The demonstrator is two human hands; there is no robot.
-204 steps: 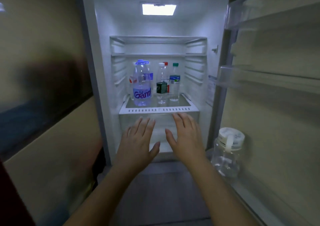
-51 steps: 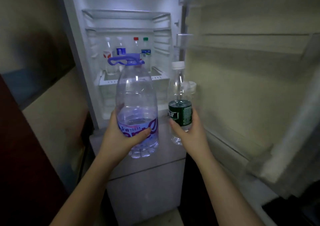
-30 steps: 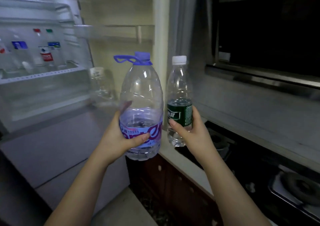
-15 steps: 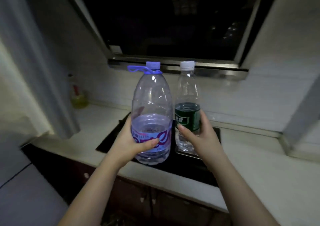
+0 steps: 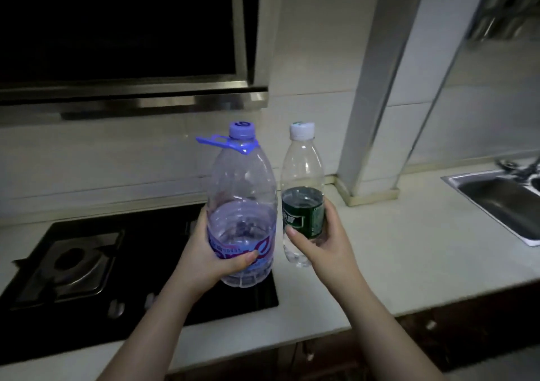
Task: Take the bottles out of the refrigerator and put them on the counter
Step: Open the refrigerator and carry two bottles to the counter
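Both hands are up in front of the counter [image 5: 394, 263], each wrapped round a bottle. Left hand [image 5: 210, 259] grips the large bottle [image 5: 242, 205] low on its body, thumb across the purple-and-white label; this bottle has a blue cap with a blue carrying loop sticking out to the left, and its clear wall shows water only in the lower part, the upper half looking empty. Right hand [image 5: 318, 243] holds the small bottle [image 5: 302, 193] round its dark green label, thumb on the near side and fingers curled behind; it has a white cap, and how much liquid it holds is hard to judge behind the label. The two bottles stand upright, side by side and almost touching, held above the near right corner of the black gas hob [image 5: 87, 266] and the pale counter just right of it. Whether either base rests on a surface cannot be told.

Far left, the range hood [image 5: 131, 97] is dark and cut off by the frame. The steel sink [image 5: 502, 202] at far right is also cut off, its tap blurred. Label print is too smeared to read.

Compared with half a second ago, the view has swung right and downward: the sink and a pale wall column [image 5: 377, 88] have come into sight, and the yellowish bottle that stood at the far left of the counter is gone from view. The grips look unchanged.
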